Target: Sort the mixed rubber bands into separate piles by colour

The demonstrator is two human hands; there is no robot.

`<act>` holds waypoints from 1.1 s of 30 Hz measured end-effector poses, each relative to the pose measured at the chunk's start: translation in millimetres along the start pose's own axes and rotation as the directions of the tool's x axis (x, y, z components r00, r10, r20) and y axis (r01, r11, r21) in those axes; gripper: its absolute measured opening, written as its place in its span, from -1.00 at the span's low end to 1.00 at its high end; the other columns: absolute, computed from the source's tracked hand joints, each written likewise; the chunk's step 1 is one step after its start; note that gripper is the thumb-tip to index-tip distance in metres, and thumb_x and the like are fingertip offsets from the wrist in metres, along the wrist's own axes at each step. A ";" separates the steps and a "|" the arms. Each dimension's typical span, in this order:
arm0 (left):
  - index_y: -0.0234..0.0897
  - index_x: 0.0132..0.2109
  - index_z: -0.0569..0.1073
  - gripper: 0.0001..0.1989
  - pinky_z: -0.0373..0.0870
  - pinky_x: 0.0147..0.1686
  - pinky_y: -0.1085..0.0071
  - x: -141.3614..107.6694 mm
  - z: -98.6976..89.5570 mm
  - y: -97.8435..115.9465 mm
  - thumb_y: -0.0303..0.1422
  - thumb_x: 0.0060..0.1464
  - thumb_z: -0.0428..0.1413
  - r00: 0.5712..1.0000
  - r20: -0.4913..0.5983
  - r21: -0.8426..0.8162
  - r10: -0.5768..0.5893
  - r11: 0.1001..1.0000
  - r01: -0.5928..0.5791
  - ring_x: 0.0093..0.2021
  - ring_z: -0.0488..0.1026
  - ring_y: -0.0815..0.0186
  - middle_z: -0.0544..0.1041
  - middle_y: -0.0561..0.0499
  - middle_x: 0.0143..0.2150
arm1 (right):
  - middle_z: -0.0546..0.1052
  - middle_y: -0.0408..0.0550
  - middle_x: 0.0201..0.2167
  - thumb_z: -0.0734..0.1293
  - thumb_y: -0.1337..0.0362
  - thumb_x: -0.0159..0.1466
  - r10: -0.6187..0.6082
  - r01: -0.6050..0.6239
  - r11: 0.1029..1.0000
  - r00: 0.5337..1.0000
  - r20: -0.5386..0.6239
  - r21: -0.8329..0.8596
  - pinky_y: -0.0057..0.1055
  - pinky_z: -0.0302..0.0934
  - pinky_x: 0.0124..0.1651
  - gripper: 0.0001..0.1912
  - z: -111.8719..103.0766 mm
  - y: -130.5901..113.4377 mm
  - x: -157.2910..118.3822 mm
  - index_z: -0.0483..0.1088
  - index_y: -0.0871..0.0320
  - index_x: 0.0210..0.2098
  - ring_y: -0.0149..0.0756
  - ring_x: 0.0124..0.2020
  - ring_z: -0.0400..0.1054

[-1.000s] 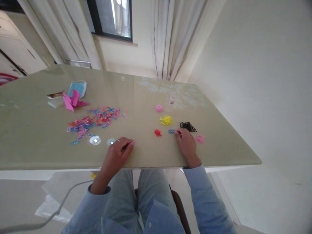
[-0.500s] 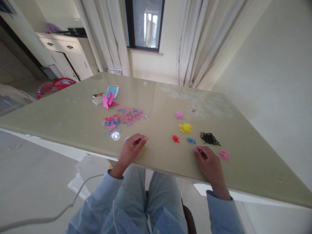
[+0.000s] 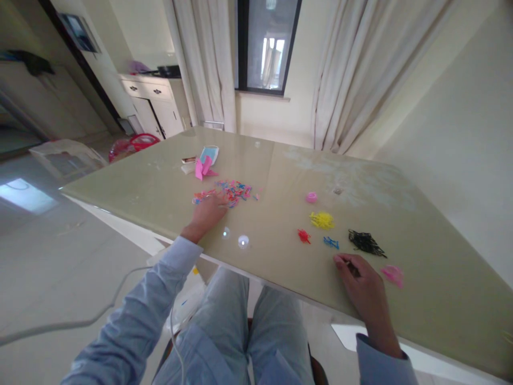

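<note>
At eleven o'clock our left hand (image 3: 210,211) partly hides the red-pink-blue heap of thin pieces (image 3: 237,190); our right hand (image 3: 364,283) is curled. We cannot tell either grip. The round pink cup's (image 3: 311,197) inside is indistinct.

Heap (image 3: 239,191) left on table (image 3: 274,219) — separate piles (image 3: 321,220) right.

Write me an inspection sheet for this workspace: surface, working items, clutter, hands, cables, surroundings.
Surface: glossy table with light reflections.
Working items: mixed-colour pile at left; yellow pile, red pile, blue pile, black pile and pink pile at right.
Clutter: light-blue mask and pink folded item beyond the mixed-colour pile.
Hands: left hand at the mixed-colour pile, fingertips unclear; right hand half-curled near the blue pile, contents unclear.
Cables: grey cable, lower left.
Surroundings: window, curtains, cabinet.
</note>
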State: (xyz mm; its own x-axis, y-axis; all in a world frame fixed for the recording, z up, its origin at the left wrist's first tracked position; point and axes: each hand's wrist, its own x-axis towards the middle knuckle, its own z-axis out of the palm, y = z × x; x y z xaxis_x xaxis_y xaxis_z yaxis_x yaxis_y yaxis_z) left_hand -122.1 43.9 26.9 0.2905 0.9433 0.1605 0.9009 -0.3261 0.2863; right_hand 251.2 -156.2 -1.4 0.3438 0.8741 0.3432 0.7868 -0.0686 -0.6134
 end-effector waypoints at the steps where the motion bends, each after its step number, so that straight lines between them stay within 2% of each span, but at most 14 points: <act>1: -0.22 -0.17 0.63 -0.73 0.37 0.04 0.33 1.6 -0.6 1.7 -0.40 0.14 0.02 1.000 0.026 0.031 0.003 1.000 -0.004 -0.01 0.50 0.16 0.63 -0.07 -0.09 | 0.56 0.00 -0.42 0.23 -0.05 0.25 0.001 -0.001 1.000 1.000 0.001 0.004 -0.33 0.24 -0.33 -0.61 0.0 0.2 -0.1 0.48 0.12 -0.37 -0.21 -0.44 0.39; 5: -0.25 -0.15 0.62 -0.71 0.39 -0.03 0.28 3.8 -0.8 8.1 -0.36 0.18 0.00 0.999 0.032 0.133 -0.016 0.991 0.011 -0.05 0.50 0.12 0.59 -0.16 -0.09 | 0.56 -0.01 -0.44 0.24 -0.06 0.25 0.023 -0.023 1.000 1.000 0.006 0.000 -0.33 0.23 -0.35 -0.61 0.4 1.2 -0.3 0.48 0.12 -0.37 -0.22 -0.46 0.39; 8: -0.27 -0.21 0.61 -0.72 0.39 -0.07 0.28 2.3 0.5 8.9 -0.37 0.18 -0.01 1.000 0.000 0.096 -0.011 0.995 0.011 -0.09 0.49 0.14 0.56 -0.16 -0.13 | 0.56 -0.01 -0.43 0.24 -0.07 0.24 0.025 -0.025 1.000 1.000 0.005 -0.004 -0.33 0.23 -0.34 -0.61 0.5 1.7 -0.3 0.48 0.12 -0.37 -0.22 -0.46 0.38; 11: -0.28 -0.28 0.58 -0.75 0.36 -0.12 0.32 -2.9 2.3 8.6 -0.35 0.18 0.00 0.996 -0.075 -0.111 0.037 0.993 -0.046 -0.18 0.47 0.20 0.57 -0.10 -0.24 | 0.55 -0.02 -0.43 0.24 -0.06 0.25 0.023 -0.023 1.000 1.000 0.010 0.005 -0.34 0.23 -0.34 -0.61 0.2 1.7 -0.9 0.48 0.12 -0.37 -0.22 -0.45 0.38; 14: -0.29 -0.38 0.53 -0.77 0.30 -0.29 0.40 -14.9 1.7 14.5 -0.28 0.15 0.06 0.986 -0.169 -0.407 0.006 0.910 -0.075 -0.35 0.38 0.31 0.51 0.00 -0.39 | 0.55 -0.01 -0.43 0.24 -0.06 0.25 0.022 -0.022 1.000 1.000 0.011 0.008 -0.34 0.22 -0.35 -0.61 0.3 2.0 -1.8 0.48 0.12 -0.37 -0.23 -0.46 0.37; 16: -0.30 -0.43 0.49 -0.74 0.21 -0.42 0.46 -26.9 -1.5 24.3 -0.21 0.10 0.14 0.982 -0.164 -0.626 -0.094 0.779 -0.030 -0.47 0.27 0.39 0.40 0.08 -0.51 | 0.55 -0.02 -0.43 0.24 -0.06 0.25 0.024 -0.024 1.000 1.000 0.005 0.004 -0.34 0.22 -0.35 -0.61 0.6 2.1 -2.0 0.48 0.12 -0.37 -0.24 -0.47 0.36; 17: -0.30 -0.44 0.48 -0.72 0.16 -0.48 0.48 -33.5 -4.0 30.9 -0.17 0.07 0.18 0.981 -0.126 -0.739 -0.147 0.673 0.006 -0.52 0.22 0.42 0.33 0.12 -0.56 | 0.54 -0.02 -0.44 0.24 -0.06 0.25 0.025 -0.025 1.000 1.000 0.003 0.002 -0.34 0.22 -0.35 -0.61 0.8 2.1 -1.9 0.48 0.12 -0.37 -0.24 -0.47 0.36; 18: -0.31 -0.44 0.47 -0.69 0.11 -0.52 0.49 -40.3 -6.9 38.4 -0.14 0.04 0.21 0.982 -0.062 -0.845 -0.181 0.532 0.045 -0.55 0.16 0.46 0.27 0.15 -0.59 | 0.54 -0.02 -0.45 0.24 -0.06 0.25 0.025 -0.025 1.000 1.000 0.000 0.002 -0.34 0.22 -0.35 -0.61 1.0 1.9 -1.8 0.48 0.12 -0.37 -0.24 -0.47 0.35; 20: -0.31 -0.39 0.45 -0.68 0.09 -0.56 0.53 -52.8 -13.4 55.4 -0.12 -0.01 0.27 0.979 0.093 -0.979 -0.180 0.161 0.122 -0.58 0.14 0.50 0.25 0.17 -0.58 | 0.53 -0.02 -0.46 0.25 -0.06 0.24 0.016 -0.016 1.000 1.000 -0.002 0.006 -0.34 0.21 -0.36 -0.62 1.2 1.4 -1.3 0.48 0.12 -0.37 -0.24 -0.48 0.35; 21: -0.31 -0.38 0.44 -0.67 0.10 -0.57 0.55 -58.1 -16.2 64.3 -0.14 -0.05 0.32 0.975 0.161 -0.987 -0.154 -0.016 0.161 -0.57 0.15 0.52 0.29 0.16 -0.53 | 0.53 -0.02 -0.47 0.25 -0.05 0.24 0.009 -0.009 1.000 1.000 -0.001 0.008 -0.34 0.21 -0.36 -0.62 1.2 1.2 -1.0 0.48 0.13 -0.38 -0.24 -0.48 0.35; 23: -0.33 -0.37 0.44 -0.67 0.11 -0.59 0.58 -66.3 -19.7 82.0 -0.21 -0.10 0.37 0.958 0.270 -0.938 -0.099 -0.253 0.238 -0.57 0.17 0.57 0.34 0.14 -0.45 | 0.53 -0.02 -0.47 0.24 -0.05 0.25 -0.004 0.004 1.000 1.000 -0.004 0.012 -0.34 0.21 -0.37 -0.62 1.3 0.7 -0.8 0.47 0.13 -0.38 -0.24 -0.49 0.34; 25: -0.35 -0.34 0.46 -0.70 0.15 -0.59 0.60 -71.8 -19.4 98.8 -0.26 -0.09 0.38 0.941 0.335 -0.875 -0.035 -0.382 0.297 -0.57 0.19 0.59 0.36 0.13 -0.41 | 0.53 -0.01 -0.46 0.24 -0.04 0.25 -0.014 0.015 1.000 1.000 -0.006 0.015 -0.34 0.21 -0.37 -0.61 1.7 0.6 -0.9 0.47 0.13 -0.38 -0.24 -0.48 0.33; 27: -0.35 -0.31 0.48 -0.73 0.18 -0.58 0.61 -75.4 -16.5 114.6 -0.28 -0.05 0.36 0.928 0.371 -0.821 0.033 -0.456 0.344 -0.56 0.21 0.60 0.36 0.13 -0.39 | 0.53 -0.02 -0.47 0.23 -0.03 0.26 -0.018 0.018 1.000 1.000 -0.009 0.018 -0.34 0.21 -0.37 -0.62 2.2 0.6 -1.3 0.47 0.13 -0.38 -0.24 -0.49 0.33; 33: -0.36 -0.31 0.48 -0.75 0.18 -0.60 0.62 -83.1 -12.2 155.6 -0.29 -0.02 0.35 0.889 0.421 -0.703 0.182 -0.553 0.446 -0.57 0.22 0.61 0.37 0.12 -0.40 | 0.53 -0.03 -0.45 0.24 0.06 0.27 -0.035 0.035 0.999 0.999 -0.011 0.015 -0.35 0.22 -0.34 -0.70 3.1 -0.9 -2.0 0.47 0.13 -0.38 -0.25 -0.46 0.34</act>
State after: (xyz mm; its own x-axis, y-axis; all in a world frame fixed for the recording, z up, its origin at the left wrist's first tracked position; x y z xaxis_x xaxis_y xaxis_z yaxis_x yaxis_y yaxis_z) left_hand -9.9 -86.0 69.7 0.5576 0.8050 -0.2027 -0.5958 0.5581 0.5775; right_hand 248.2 -156.4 -3.7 0.3216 0.8705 0.3727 0.7908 -0.0304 -0.6114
